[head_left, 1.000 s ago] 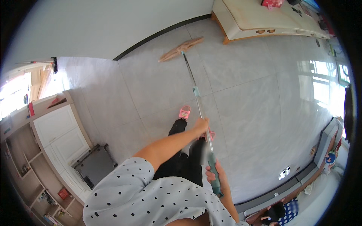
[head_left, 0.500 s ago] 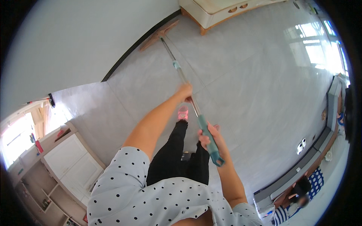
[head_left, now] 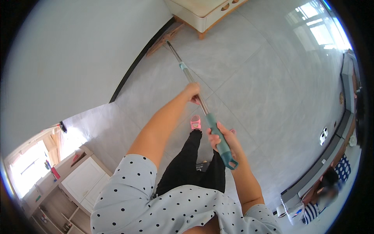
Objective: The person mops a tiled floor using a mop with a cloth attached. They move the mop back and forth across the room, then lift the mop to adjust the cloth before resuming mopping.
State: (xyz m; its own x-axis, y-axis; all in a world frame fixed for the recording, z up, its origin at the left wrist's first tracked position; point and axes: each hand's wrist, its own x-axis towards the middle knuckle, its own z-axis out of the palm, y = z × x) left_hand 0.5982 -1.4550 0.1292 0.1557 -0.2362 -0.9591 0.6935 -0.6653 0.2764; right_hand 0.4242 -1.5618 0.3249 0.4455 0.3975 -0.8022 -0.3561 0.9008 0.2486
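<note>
A flat mop with a metal pole and a green grip slants from my body to the far left. Partway down the pole, my left hand is wrapped round the metal. My right hand closes on the green grip, just short of its looped end. The brownish mop head lies on the floor along the dark skirting, close to a leg of the cream cabinet. A blur softens the head's outline.
The grey tiled floor spreads ahead and right. A white wall rises at the left. White cupboard doors stand at lower left. A grey sofa edge runs along the right, with a person there. White slippers lie near it.
My view has shifted, and the cabinet now appears further left. The mop head sits slightly nearer the skirting and looks more blurred. Both hands keep their hold on the mop.
</note>
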